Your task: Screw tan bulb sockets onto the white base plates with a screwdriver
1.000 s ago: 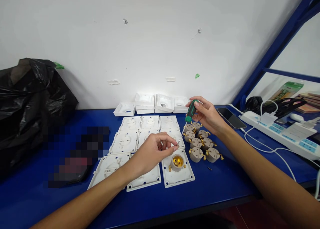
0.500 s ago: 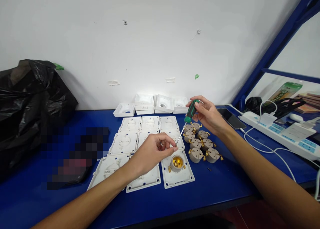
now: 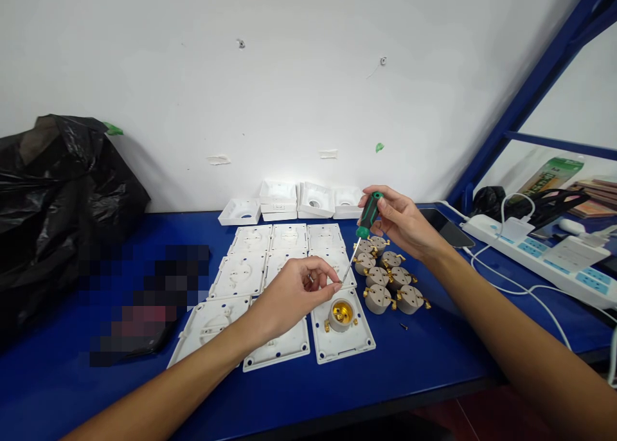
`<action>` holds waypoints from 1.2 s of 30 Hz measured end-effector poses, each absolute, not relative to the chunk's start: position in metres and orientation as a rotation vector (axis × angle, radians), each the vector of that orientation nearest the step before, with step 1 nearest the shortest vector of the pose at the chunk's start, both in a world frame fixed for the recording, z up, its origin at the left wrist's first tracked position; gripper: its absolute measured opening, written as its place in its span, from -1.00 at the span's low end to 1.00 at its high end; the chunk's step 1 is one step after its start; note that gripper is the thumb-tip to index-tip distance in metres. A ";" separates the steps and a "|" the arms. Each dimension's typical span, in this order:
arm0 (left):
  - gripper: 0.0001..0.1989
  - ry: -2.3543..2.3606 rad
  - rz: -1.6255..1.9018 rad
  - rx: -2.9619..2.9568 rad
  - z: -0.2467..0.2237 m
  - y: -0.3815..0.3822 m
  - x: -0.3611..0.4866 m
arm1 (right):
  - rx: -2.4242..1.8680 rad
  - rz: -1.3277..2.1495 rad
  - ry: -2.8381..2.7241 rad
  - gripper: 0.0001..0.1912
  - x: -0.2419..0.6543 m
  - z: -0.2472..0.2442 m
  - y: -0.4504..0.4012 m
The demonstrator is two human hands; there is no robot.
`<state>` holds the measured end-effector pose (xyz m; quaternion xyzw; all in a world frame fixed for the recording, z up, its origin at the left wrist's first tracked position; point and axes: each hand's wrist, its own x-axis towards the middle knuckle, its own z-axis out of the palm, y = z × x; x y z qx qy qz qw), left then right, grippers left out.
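Note:
My right hand (image 3: 398,219) grips a screwdriver (image 3: 370,215) by its green and black handle, its shaft slanting down to the left. The tip meets the pinched thumb and forefinger of my left hand (image 3: 308,283). Between those fingertips is something small, probably a screw, too small to make out surely. Just below, a round lamp socket (image 3: 342,315) with a brass-coloured inside sits on a white square plate (image 3: 344,350). Several more white plates (image 3: 240,272) lie in rows, partly hidden by my left hand and forearm. Several beige lamp sockets (image 3: 378,298) stand face down to the right.
White box-shaped covers (image 3: 240,211) line the wall. A loose screw (image 3: 403,326) lies on the blue table (image 3: 400,370). At right are a phone (image 3: 446,227), a power strip (image 3: 535,248) and white cables. A black plastic bag (image 3: 62,190) fills the left.
The screwdriver's handle has tipped slightly more upright and its tip has shifted a little right. My left hand stays nearly still, fingers pinched.

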<state>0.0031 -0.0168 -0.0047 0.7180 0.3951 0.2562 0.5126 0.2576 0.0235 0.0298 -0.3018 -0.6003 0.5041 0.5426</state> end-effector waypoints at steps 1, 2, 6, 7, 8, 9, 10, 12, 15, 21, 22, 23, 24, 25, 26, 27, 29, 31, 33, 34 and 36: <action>-0.73 0.945 0.612 1.731 -0.005 -0.017 0.003 | -0.718 1.194 -1.430 -0.73 0.258 0.030 0.023; -0.73 0.940 0.610 1.732 -0.006 -0.016 0.003 | -0.718 1.191 -1.434 -0.73 0.257 0.030 0.023; -0.75 0.931 0.614 1.719 -0.007 -0.016 0.003 | -0.709 1.176 -1.437 -0.74 0.258 0.030 0.024; -0.76 0.930 0.615 1.716 -0.007 -0.015 0.003 | -0.706 1.173 -1.438 -0.74 0.258 0.030 0.024; -0.77 0.928 0.616 1.713 -0.007 -0.015 0.003 | -0.701 1.171 -1.440 -0.74 0.258 0.030 0.024; -0.78 0.928 0.617 1.709 -0.008 -0.015 0.003 | -0.699 1.172 -1.442 -0.74 0.259 0.030 0.024; -0.79 0.927 0.616 1.704 -0.008 -0.015 0.003 | -0.696 1.174 -1.443 -0.74 0.259 0.030 0.024; -0.80 0.929 0.614 1.694 -0.007 -0.015 0.003 | -0.688 1.181 -1.444 -0.73 0.260 0.029 0.025; -0.79 0.932 0.605 1.687 -0.006 -0.015 0.003 | -0.675 1.181 -1.441 -0.72 0.260 0.029 0.025; -0.77 0.936 0.616 1.652 0.001 -0.016 0.005 | -0.651 1.179 -1.426 -0.75 0.261 0.029 0.025; -0.77 0.934 0.618 1.645 0.001 -0.016 0.005 | -0.654 1.175 -1.426 -0.75 0.261 0.029 0.025; -0.77 0.934 0.618 1.639 0.002 -0.016 0.006 | -0.659 1.169 -1.426 -0.75 0.261 0.029 0.025; -0.77 0.935 0.615 1.636 0.002 -0.016 0.006 | -0.665 1.164 -1.426 -0.74 0.261 0.029 0.025; -0.77 0.938 0.613 1.634 0.002 -0.016 0.006 | -0.672 1.160 -1.425 -0.73 0.261 0.029 0.025; -0.77 0.940 0.611 1.633 0.002 -0.016 0.006 | -0.677 1.158 -1.422 -0.72 0.260 0.029 0.025; -0.78 0.942 0.610 1.633 0.002 -0.016 0.006 | -0.679 1.160 -1.417 -0.71 0.260 0.029 0.025; -0.77 0.940 0.609 1.637 0.001 -0.015 0.006 | -0.677 1.168 -1.408 -0.71 0.260 0.029 0.025; -0.74 0.929 0.608 1.641 0.001 -0.015 0.005 | -0.673 1.175 -1.401 -0.72 0.260 0.030 0.025; -0.68 0.917 0.614 1.644 0.003 -0.016 0.004 | -0.668 1.179 -1.400 -0.74 0.260 0.030 0.025; -0.66 0.911 0.620 1.644 0.004 -0.016 0.004 | -0.665 1.179 -1.402 -0.74 0.260 0.030 0.025; -0.65 0.900 0.639 1.639 0.007 -0.017 0.004 | -0.656 1.181 -1.402 -0.75 0.260 0.030 0.024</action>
